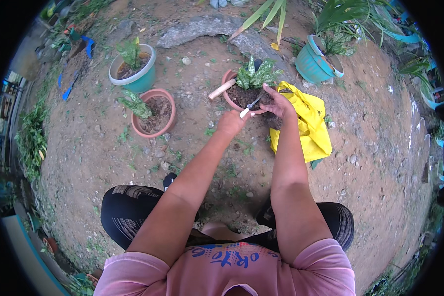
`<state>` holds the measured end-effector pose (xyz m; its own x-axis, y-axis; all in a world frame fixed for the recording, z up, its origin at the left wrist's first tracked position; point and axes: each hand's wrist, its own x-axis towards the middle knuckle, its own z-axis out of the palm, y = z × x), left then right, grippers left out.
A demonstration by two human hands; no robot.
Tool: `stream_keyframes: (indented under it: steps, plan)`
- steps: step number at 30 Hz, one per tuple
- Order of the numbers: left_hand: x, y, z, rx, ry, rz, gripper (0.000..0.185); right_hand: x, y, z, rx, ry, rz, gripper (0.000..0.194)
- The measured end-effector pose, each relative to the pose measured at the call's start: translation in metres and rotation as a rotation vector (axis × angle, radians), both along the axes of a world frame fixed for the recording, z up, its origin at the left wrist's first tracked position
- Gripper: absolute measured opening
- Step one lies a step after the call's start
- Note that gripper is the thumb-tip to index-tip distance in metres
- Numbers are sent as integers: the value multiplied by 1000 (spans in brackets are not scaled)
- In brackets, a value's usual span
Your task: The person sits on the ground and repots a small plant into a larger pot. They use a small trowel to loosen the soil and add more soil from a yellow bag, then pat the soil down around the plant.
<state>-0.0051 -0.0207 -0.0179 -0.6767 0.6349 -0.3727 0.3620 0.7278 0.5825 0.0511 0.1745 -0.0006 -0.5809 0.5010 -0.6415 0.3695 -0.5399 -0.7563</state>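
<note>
My left hand [231, 123] is closed around the pale handle [244, 112] of a small tool. Its thin metal shaft [255, 101] points into the dark soil [244, 97] of a terracotta-coloured pot [226, 77]. In that pot grows a plant with speckled green-and-white leaves [257, 76]. Fingers apart, my right hand [280, 103] reaches over the pot's right side, close to the soil and the leaves. A wooden handle [222, 90] lies across the left rim; its other end is hidden. Beside my right hand is a crumpled yellow bag [310, 127] with soil at its edge.
To the left stand another terracotta-coloured pot [172, 114] and a teal pot with a pale rim [144, 79], both planted. A tilted teal pot [310, 66] is at the far right. Flat rock [192, 31] lies behind. Stones and small weeds dot the dirt ground [370, 177].
</note>
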Motion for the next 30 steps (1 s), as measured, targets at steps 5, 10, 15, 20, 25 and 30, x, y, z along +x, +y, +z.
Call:
stream_keyframes:
  steps: [5,10,15,20,25,30]
  plan:
    - [-1,7,-9,-24,-84,4,84,-7,19,-31,-33,139,-66,43]
    - [-5,4,-11,-38,-192,-21,94,-15,23,-50,-122,197,-113,39]
    - [9,8,7,1,-187,-44,98,-19,7,-39,-100,133,-86,40]
    - [11,8,11,-52,-136,-52,81,-16,5,-32,-106,165,-83,49]
    - [12,7,8,3,-189,45,90,-18,6,-32,-155,148,-102,46]
    - [10,10,18,-112,-240,-32,85,-20,8,-34,-189,116,-118,46]
